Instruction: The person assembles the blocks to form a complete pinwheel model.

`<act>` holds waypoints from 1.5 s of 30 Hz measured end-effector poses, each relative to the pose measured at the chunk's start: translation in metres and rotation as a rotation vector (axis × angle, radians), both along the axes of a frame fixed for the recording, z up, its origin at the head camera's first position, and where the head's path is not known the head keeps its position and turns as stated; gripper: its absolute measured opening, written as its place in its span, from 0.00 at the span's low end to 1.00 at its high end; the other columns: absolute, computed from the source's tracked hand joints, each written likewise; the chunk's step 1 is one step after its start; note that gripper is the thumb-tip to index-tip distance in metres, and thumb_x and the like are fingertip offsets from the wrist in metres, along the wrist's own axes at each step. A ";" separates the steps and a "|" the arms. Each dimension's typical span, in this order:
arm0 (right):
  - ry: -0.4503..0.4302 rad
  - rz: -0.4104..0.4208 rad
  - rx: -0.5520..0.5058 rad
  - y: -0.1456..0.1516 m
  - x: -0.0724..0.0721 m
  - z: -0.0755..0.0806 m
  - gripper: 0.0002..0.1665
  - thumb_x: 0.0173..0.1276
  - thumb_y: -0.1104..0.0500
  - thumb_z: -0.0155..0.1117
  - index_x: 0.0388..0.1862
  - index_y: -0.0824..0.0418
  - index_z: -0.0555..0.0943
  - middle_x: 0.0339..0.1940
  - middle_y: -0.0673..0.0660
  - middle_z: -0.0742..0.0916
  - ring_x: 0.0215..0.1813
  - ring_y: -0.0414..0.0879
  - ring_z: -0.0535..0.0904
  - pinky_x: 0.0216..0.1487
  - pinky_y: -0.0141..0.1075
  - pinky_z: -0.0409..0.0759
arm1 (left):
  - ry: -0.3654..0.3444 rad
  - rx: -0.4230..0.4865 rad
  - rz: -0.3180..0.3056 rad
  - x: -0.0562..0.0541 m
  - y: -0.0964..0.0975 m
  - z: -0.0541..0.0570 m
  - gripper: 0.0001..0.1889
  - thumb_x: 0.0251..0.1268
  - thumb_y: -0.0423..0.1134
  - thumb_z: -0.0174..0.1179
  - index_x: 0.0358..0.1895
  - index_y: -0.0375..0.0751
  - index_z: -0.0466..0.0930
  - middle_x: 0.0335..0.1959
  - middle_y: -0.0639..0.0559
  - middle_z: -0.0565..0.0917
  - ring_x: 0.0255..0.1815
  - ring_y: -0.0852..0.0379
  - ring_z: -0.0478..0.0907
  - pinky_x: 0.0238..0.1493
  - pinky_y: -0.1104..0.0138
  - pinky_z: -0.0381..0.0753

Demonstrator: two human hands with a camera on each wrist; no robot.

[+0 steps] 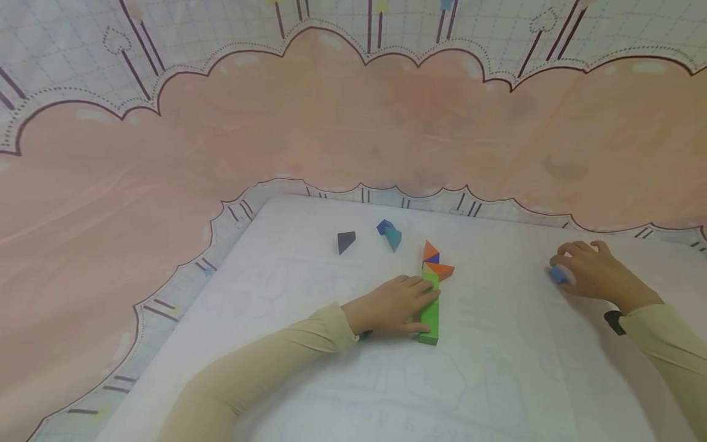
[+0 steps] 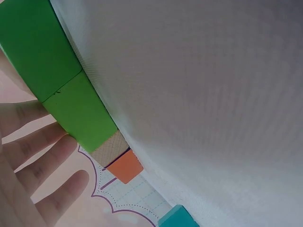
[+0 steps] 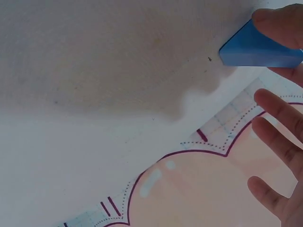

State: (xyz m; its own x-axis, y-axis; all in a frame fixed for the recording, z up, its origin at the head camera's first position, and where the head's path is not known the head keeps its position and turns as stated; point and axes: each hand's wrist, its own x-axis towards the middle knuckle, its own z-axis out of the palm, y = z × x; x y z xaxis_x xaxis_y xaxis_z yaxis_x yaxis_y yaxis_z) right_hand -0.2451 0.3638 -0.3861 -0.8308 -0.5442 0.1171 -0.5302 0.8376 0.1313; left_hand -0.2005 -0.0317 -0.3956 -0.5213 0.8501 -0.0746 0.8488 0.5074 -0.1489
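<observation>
My left hand (image 1: 389,307) rests with fairly straight fingers against a row of green blocks (image 1: 429,316). The left wrist view shows a darker green block (image 2: 40,47) end to end with a lighter green block (image 2: 83,111); a wood-coloured face (image 2: 111,149) and an orange block (image 2: 125,166) follow. From the head, two orange triangular blocks (image 1: 442,271) and a purple-blue piece (image 1: 434,259) sit at the row's far end. At the right, my right hand (image 1: 591,276) pinches a blue block (image 3: 258,47) between thumb and index finger, close to the table; the other fingers are spread.
A dark grey block (image 1: 346,241), a blue block (image 1: 383,227) and a teal block (image 1: 393,238) lie toward the back of the white table (image 1: 497,368). A dark piece (image 1: 365,334) shows partly under the left wrist. A patterned peach cloth (image 1: 353,123) hangs behind the table.
</observation>
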 end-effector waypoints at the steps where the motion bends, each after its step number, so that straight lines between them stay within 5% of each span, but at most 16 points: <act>1: -0.010 0.001 0.003 0.000 0.000 0.000 0.22 0.42 0.58 0.76 0.38 0.61 0.81 0.42 0.63 0.81 0.49 0.63 0.74 0.49 0.69 0.65 | 0.001 0.000 0.000 0.000 0.000 0.000 0.36 0.66 0.64 0.45 0.71 0.46 0.59 0.67 0.51 0.67 0.69 0.55 0.63 0.69 0.64 0.64; 31: -0.044 0.185 0.073 -0.058 -0.023 0.000 0.22 0.45 0.62 0.74 0.40 0.65 0.79 0.39 0.61 0.84 0.44 0.57 0.78 0.46 0.56 0.74 | 0.022 -0.005 0.007 0.001 0.000 -0.003 0.36 0.66 0.65 0.44 0.71 0.47 0.59 0.67 0.52 0.66 0.69 0.55 0.63 0.69 0.64 0.64; 45: -0.030 0.290 0.102 -0.101 -0.048 0.000 0.18 0.49 0.63 0.74 0.40 0.63 0.79 0.39 0.59 0.84 0.43 0.54 0.78 0.47 0.53 0.75 | 0.004 -0.005 0.010 0.000 0.001 -0.002 0.37 0.66 0.65 0.45 0.71 0.47 0.59 0.68 0.51 0.66 0.69 0.55 0.63 0.69 0.63 0.64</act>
State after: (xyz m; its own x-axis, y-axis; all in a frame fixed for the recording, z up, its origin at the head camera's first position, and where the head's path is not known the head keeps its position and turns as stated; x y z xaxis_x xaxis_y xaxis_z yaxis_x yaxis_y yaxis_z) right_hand -0.2932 0.2628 -0.3857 -0.6412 -0.7668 0.0274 -0.7501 0.6340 0.1882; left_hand -0.2001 -0.0310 -0.3979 -0.5297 0.8447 -0.0768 0.8432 0.5147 -0.1553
